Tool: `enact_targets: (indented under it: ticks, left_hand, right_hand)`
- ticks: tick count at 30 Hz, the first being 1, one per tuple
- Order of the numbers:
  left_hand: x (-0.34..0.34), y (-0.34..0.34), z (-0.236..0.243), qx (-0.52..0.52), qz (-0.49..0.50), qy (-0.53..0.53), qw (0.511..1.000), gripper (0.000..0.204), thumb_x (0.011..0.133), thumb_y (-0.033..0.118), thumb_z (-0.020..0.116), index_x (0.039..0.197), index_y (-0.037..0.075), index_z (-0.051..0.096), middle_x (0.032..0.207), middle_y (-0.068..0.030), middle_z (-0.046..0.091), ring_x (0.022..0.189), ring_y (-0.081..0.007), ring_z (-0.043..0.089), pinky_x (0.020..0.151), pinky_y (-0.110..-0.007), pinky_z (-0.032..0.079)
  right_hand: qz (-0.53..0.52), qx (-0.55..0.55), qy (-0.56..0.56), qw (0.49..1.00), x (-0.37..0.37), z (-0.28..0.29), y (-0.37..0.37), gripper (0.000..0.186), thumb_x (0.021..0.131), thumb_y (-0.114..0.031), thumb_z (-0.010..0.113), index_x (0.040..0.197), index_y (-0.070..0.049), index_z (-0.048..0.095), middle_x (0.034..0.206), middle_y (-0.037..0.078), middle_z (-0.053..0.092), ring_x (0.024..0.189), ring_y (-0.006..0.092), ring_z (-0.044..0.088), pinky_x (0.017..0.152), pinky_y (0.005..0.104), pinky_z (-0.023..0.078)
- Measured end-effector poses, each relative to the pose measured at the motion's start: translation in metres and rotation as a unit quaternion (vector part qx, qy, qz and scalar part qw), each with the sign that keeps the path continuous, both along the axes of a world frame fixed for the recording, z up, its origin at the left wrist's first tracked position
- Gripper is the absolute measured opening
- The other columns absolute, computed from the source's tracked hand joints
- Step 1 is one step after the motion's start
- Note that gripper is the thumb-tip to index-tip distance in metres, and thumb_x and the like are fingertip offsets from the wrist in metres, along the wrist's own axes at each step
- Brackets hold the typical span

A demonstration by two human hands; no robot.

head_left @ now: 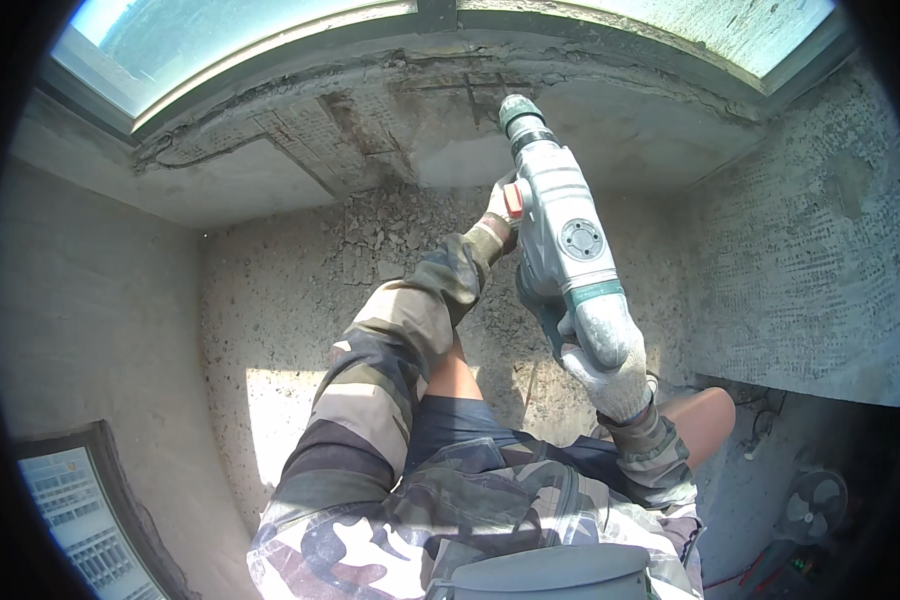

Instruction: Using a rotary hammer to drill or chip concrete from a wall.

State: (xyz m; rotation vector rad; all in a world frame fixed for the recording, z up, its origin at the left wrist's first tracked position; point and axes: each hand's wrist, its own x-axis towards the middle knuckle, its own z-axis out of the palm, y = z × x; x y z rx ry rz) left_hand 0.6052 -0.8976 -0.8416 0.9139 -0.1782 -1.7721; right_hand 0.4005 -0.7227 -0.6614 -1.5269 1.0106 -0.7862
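Note:
A dusty grey and green rotary hammer (570,220) points away from me, its chuck end toward the broken wall (360,130) under the window. My gloved right hand (610,375) is closed around its rear handle. At the tool's front left side, my left hand (503,205) grips it near a red switch; the drill body hides most of those fingers. Exposed rebar (473,95) shows in the chipped concrete just beyond the chuck. I cannot make out a bit at the tip.
Broken concrete rubble (385,230) covers the floor below the wall. A window frame (437,15) runs across the far side. Rough plastered walls stand left and right. A small fan (813,508) sits at the lower right, and another window (75,510) is at the lower left.

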Motion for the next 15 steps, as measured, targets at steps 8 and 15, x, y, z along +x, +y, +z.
enact_targets:
  ticks: [8, 15]
  left_hand:
    - [0.033, -0.015, -0.028, 0.033, 0.028, 0.079, 0.996, 0.067, 0.09, 0.068, 0.039, 0.13, 0.018, 0.059, 0.125, -0.005, 0.066, 0.112, -0.0262, 0.06, 0.095, -0.049, 0.048]
    - [-0.001, 0.008, 0.023, -0.025, 0.026, -0.028, 0.999, 0.059, 0.094, 0.062, 0.041, 0.129, 0.018, 0.057, 0.125, -0.0051, 0.065, 0.113, -0.0254, 0.059, 0.095, -0.045, 0.048]
  right_hand:
    - [-0.027, -0.031, -0.003, 0.999, 0.035, -0.022, 0.005, 0.046, 0.073, -0.001, 0.077, 0.115, -0.002, 0.058, 0.092, 0.007, 0.069, 0.085, 0.0175, 0.066, 0.08, 0.0312, 0.053]
    - [-0.019, -0.032, 0.033, 0.999, 0.027, 0.029, -0.013, 0.033, 0.073, 0.001, 0.074, 0.104, -0.001, 0.062, 0.086, 0.007, 0.069, 0.08, 0.0163, 0.066, 0.076, 0.0311, 0.053]
